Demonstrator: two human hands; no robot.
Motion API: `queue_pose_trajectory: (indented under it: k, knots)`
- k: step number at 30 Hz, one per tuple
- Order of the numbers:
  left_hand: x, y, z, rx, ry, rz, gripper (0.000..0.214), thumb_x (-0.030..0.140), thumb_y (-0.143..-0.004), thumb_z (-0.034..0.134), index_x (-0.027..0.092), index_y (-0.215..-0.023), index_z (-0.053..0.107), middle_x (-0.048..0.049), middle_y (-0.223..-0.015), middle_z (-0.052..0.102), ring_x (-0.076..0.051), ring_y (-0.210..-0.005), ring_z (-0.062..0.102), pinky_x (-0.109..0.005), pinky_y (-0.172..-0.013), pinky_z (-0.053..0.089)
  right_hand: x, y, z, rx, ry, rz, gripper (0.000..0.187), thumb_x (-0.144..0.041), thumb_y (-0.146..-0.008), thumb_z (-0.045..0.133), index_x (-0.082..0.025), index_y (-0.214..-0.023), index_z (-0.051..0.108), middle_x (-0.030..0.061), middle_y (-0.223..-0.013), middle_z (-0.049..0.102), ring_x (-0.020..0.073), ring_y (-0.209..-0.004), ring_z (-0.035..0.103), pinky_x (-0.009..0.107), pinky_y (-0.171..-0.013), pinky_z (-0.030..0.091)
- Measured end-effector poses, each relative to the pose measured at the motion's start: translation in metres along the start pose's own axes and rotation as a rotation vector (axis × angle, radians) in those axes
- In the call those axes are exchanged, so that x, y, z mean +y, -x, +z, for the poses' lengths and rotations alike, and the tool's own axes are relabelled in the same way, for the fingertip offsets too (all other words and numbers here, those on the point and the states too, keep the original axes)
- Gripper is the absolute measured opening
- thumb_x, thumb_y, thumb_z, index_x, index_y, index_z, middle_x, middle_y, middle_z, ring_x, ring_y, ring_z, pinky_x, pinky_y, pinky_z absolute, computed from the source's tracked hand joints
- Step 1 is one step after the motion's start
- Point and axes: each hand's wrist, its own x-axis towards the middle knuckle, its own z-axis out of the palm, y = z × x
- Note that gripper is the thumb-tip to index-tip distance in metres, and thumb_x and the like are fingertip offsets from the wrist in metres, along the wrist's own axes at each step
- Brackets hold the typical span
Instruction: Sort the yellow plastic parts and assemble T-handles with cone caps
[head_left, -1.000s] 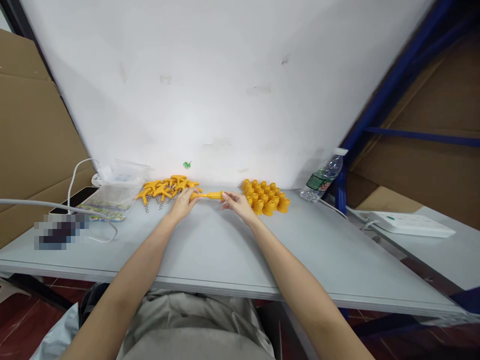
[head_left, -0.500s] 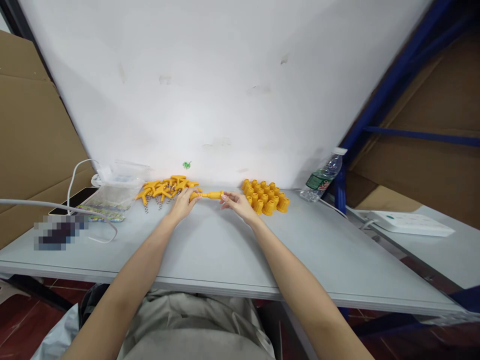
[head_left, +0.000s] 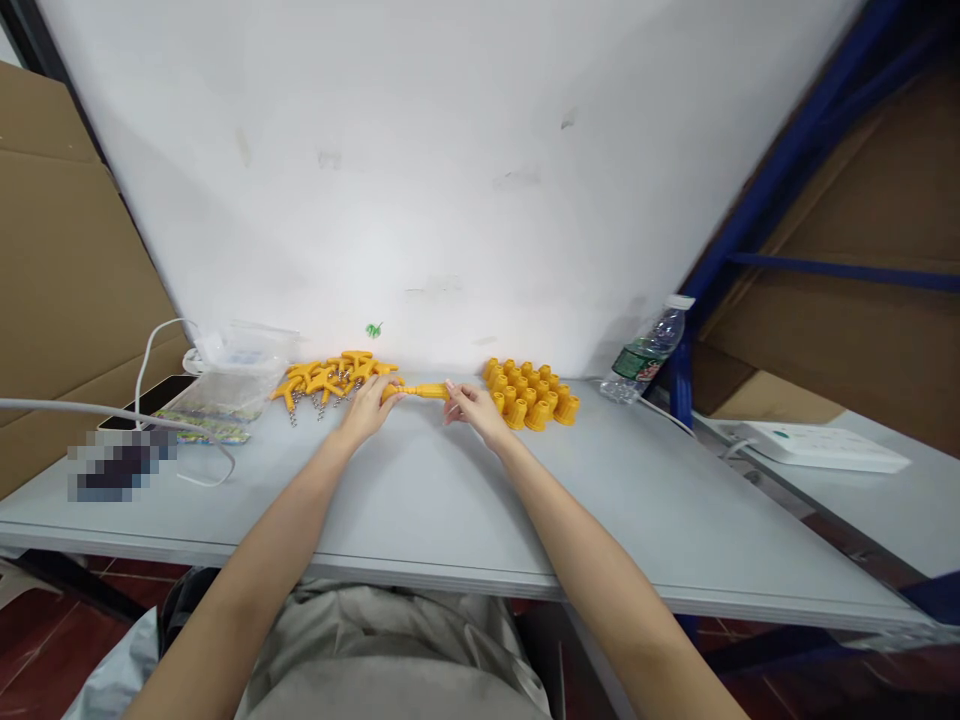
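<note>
Above the grey table [head_left: 442,480], both of my hands hold a slim yellow plastic piece [head_left: 427,391] level between them. My left hand [head_left: 366,408] is closed around its left end, where a ridged section shows. Fingers of my right hand [head_left: 472,408] pinch the thicker, tapered right end and partly cover it. Behind my left hand lies a pile of yellow T-shaped handles with metal spirals [head_left: 319,382], like corkscrews. Beside my right hand, several yellow cup-shaped plastic pieces [head_left: 536,412] stand in close rows.
At the left lie clear plastic bags [head_left: 225,400], a phone [head_left: 161,398] and a white cable [head_left: 142,365]. A plastic bottle [head_left: 646,350] leans at the back right, near a blue metal frame [head_left: 680,375]. A white power strip [head_left: 817,445] rests farther right.
My right hand has shifted slightly left and its fingers have closed further over the right end of the yellow piece. My left hand stays almost still.
</note>
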Motion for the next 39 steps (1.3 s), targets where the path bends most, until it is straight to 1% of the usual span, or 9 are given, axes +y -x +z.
queue_pose_trajectory:
  k: [2,4,7,13,18,21,29,34,39]
  knots:
    - [-0.001,0.0,0.0,0.003,0.002,0.001,0.014,0.03,-0.091,0.057,0.02,-0.1,0.06,-0.0046,-0.096,0.065,-0.016,-0.081,0.062,-0.031,-0.08,0.051,-0.001,0.0,-0.003,-0.021,0.016,-0.013,0.049,-0.065,-0.078,0.062,-0.019,-0.091,0.063,0.007,-0.091,0.071,0.0139,-0.062,0.067,0.029,-0.067,0.054]
    - [-0.001,-0.001,0.0,0.006,-0.004,0.001,0.014,0.03,-0.091,0.057,0.02,-0.1,0.06,-0.0046,-0.097,0.065,-0.016,-0.081,0.061,-0.031,-0.08,0.051,-0.001,0.0,-0.007,-0.057,0.016,-0.056,0.051,-0.058,-0.078,0.066,-0.021,-0.113,0.063,0.009,-0.11,0.069,0.0152,-0.074,0.07,0.03,-0.074,0.055]
    - [-0.001,-0.001,0.0,0.003,-0.016,0.001,0.014,0.03,-0.091,0.056,0.02,-0.101,0.06,-0.0046,-0.097,0.064,-0.016,-0.081,0.061,-0.032,-0.08,0.051,0.002,-0.002,-0.011,-0.116,0.026,-0.14,0.061,-0.052,-0.074,0.072,-0.024,-0.127,0.059,0.0096,-0.121,0.065,0.0171,-0.082,0.07,0.035,-0.082,0.055]
    - [0.0,0.0,-0.001,-0.007,-0.016,-0.001,0.015,0.031,-0.092,0.055,0.02,-0.101,0.06,-0.0048,-0.098,0.064,-0.016,-0.083,0.061,-0.032,-0.081,0.051,0.007,-0.005,-0.01,-0.099,0.017,-0.133,0.062,-0.057,-0.071,0.073,-0.019,-0.119,0.065,0.0099,-0.111,0.069,0.0173,-0.077,0.07,0.038,-0.083,0.055]
    - [0.003,0.0,-0.001,-0.007,-0.021,-0.001,0.016,0.032,-0.092,0.055,0.02,-0.102,0.06,-0.0051,-0.097,0.064,-0.017,-0.083,0.062,-0.032,-0.082,0.051,0.003,-0.002,-0.005,-0.071,-0.041,-0.102,0.052,-0.059,-0.071,0.073,-0.017,-0.1,0.069,0.0078,-0.091,0.073,0.0167,-0.073,0.068,0.034,-0.079,0.056]
    - [0.004,0.0,-0.001,-0.01,-0.027,-0.004,0.018,0.033,-0.092,0.055,0.02,-0.103,0.061,-0.0056,-0.098,0.064,-0.018,-0.085,0.063,-0.033,-0.083,0.052,0.0,0.0,-0.004,-0.06,-0.036,-0.072,0.048,-0.06,-0.073,0.07,-0.017,-0.095,0.068,0.0059,-0.083,0.072,0.0153,-0.068,0.067,0.031,-0.076,0.056]
    - [0.003,0.0,0.0,-0.026,-0.035,-0.015,0.019,0.034,-0.092,0.055,0.02,-0.104,0.061,-0.0058,-0.098,0.063,-0.018,-0.088,0.062,-0.033,-0.084,0.051,-0.005,0.004,0.001,-0.04,-0.092,0.014,0.036,-0.052,-0.08,0.068,-0.018,-0.093,0.066,0.0052,-0.084,0.073,0.0141,-0.065,0.068,0.029,-0.074,0.056]
    - [0.002,0.001,0.001,-0.022,-0.036,-0.003,0.018,0.032,-0.092,0.056,0.02,-0.104,0.06,-0.0061,-0.098,0.064,-0.018,-0.088,0.062,-0.033,-0.085,0.051,-0.006,0.005,0.003,-0.037,-0.129,0.056,0.034,-0.051,-0.082,0.067,-0.018,-0.09,0.064,0.0062,-0.085,0.073,0.0147,-0.065,0.069,0.028,-0.072,0.057]
    - [0.0,0.001,0.003,-0.046,-0.038,-0.005,0.023,0.036,-0.092,0.055,0.02,-0.107,0.06,-0.0065,-0.1,0.065,-0.019,-0.087,0.064,-0.033,-0.084,0.052,-0.003,0.004,0.006,-0.059,-0.269,0.108,0.03,-0.047,-0.082,0.067,-0.019,-0.09,0.06,0.0077,-0.088,0.072,0.0157,-0.067,0.069,0.033,-0.076,0.058]
